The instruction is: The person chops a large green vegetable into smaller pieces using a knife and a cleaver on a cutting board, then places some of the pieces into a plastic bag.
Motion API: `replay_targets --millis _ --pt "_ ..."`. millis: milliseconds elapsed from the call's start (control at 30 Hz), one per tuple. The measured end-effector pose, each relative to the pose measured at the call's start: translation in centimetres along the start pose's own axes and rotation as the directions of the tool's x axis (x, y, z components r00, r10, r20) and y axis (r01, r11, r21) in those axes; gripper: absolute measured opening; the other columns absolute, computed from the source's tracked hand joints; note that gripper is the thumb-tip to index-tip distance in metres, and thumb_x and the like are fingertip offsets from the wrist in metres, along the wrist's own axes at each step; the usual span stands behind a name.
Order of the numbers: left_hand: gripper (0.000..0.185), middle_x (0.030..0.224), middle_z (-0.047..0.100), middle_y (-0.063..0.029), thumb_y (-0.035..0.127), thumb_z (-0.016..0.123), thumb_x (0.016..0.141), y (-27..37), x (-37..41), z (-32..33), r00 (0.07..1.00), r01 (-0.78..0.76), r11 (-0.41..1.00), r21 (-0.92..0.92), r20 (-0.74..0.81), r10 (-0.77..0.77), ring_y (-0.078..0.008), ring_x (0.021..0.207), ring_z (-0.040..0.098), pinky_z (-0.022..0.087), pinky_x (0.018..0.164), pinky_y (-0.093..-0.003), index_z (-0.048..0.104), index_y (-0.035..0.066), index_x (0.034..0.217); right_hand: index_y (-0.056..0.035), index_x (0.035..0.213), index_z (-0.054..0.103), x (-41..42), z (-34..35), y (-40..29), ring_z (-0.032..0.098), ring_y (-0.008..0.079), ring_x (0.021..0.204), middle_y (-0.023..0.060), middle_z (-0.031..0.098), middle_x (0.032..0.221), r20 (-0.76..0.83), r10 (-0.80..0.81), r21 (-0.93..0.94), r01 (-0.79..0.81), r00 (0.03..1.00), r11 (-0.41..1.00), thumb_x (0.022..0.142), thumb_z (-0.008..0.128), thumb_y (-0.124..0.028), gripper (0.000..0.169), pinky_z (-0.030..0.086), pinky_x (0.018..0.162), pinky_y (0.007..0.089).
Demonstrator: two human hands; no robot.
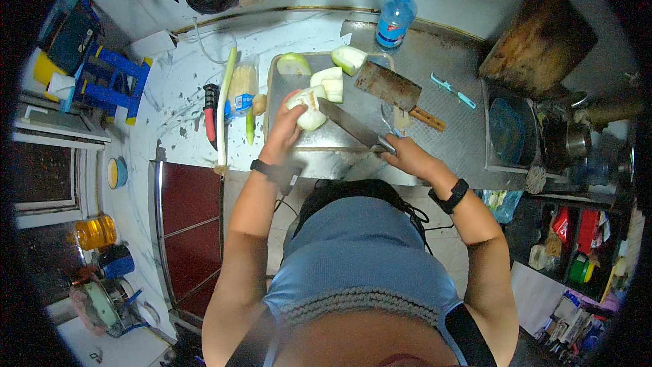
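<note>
My left hand (286, 123) grips a chunk of pale green gourd (310, 114), whose cut face with a seedy core is turned up. In my right hand (407, 153) is the handle of a kitchen knife (351, 122); its blade tip meets the gourd chunk near the core. Below both hands lies a metal tray (351, 135). Further gourd pieces rest on its far half: a rounded one (294, 64), a hollowed one (349, 59) and a cut pale one (328, 83). A rusty cleaver (389, 85) with a wooden handle lies across the tray's right edge.
Left of the tray are a leek (226, 107), a knife sharpener (210, 117), packaged noodles (243, 81), a ginger piece (259, 104) and a green pepper (249, 126). A blue pump bottle (396, 20) stands behind. At right are a turquoise peeler (453, 90), a sink (512, 163) and a leaning wooden board (540, 35).
</note>
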State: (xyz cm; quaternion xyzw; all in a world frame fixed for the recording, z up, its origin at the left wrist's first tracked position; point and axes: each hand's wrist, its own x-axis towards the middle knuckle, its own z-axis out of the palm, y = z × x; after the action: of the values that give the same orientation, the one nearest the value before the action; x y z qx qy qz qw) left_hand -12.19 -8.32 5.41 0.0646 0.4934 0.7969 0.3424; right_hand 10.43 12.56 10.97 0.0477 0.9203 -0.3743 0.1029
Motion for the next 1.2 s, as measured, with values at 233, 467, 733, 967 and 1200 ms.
replay_targets --millis 233,467,733,967,1200 --pt "0.054 0.116 0.047 -0.0135 -0.005 0.051 0.078 -2.0 0.4 3.0 0.925 -0.297 0.953 0.062 -0.229 0.303 -0.0217 0.104 0.049 0.042 0.089 -0.0322 0.03 0.004 0.128 -0.0016 0.098 0.043 0.8 1.6 -0.9 0.044 0.013 0.04 0.009 0.048 0.057 0.138 0.228 0.308 -0.26 0.964 0.915 0.086 0.053 -0.014 0.02 0.035 0.035 0.0295" --pt "0.051 0.114 0.048 -0.0133 -0.002 0.052 0.079 -2.1 0.8 2.6 0.901 -0.329 0.922 0.203 -0.226 0.371 -0.021 0.103 0.05 0.042 0.088 -0.0312 0.033 0.004 0.126 -0.0005 0.104 0.045 1.4 3.1 -0.4 0.059 0.0393 0.068 0.0237 0.059 0.074 0.014 0.133 0.194 -0.133 0.991 0.972 0.083 0.057 -0.021 0.031 0.045 0.058 0.0439" --pt "0.059 0.118 0.045 -0.0145 -0.005 0.051 0.076 -0.4 0.5 1.2 0.924 -0.296 0.926 0.235 -0.177 0.34 -0.0223 0.107 0.048 0.04 0.091 -0.0317 0.029 0.006 0.129 -0.0027 0.097 0.05 -1.0 -0.2 -1.0 0.058 0.0385 0.077 0.0216 0.059 0.084 -0.236 0.256 0.072 -0.246 0.937 0.967 0.083 0.058 -0.021 0.024 0.046 0.063 0.0428" --pt "0.076 0.119 0.043 -0.0137 -0.009 0.044 0.063 0.9 -1.8 3.9 0.951 -0.292 0.923 0.251 -0.027 0.309 -0.0234 0.108 0.047 0.038 0.094 -0.0314 0.024 0.01 0.134 -0.0057 0.092 0.048 -2.2 0.7 -2.1 0.058 0.0356 0.071 0.0164 0.058 0.082 -0.447 -0.099 -0.233 -0.009 0.889 0.972 0.08 0.06 -0.018 0.021 0.047 0.057 0.042" --pt "0.077 0.121 0.041 -0.0139 -0.009 0.042 0.063 1.3 -2.1 4.9 0.937 -0.344 0.9 0.267 0.039 0.347 -0.0233 0.11 0.044 0.035 0.096 -0.0318 0.024 0.011 0.134 -0.0055 0.094 0.047 -2.8 0.9 -2.4 0.059 0.0359 0.07 0.0161 0.059 0.081 -0.366 -0.042 -0.217 -0.041 0.93 0.975 0.08 0.058 -0.017 0.021 0.048 0.055 0.0429"
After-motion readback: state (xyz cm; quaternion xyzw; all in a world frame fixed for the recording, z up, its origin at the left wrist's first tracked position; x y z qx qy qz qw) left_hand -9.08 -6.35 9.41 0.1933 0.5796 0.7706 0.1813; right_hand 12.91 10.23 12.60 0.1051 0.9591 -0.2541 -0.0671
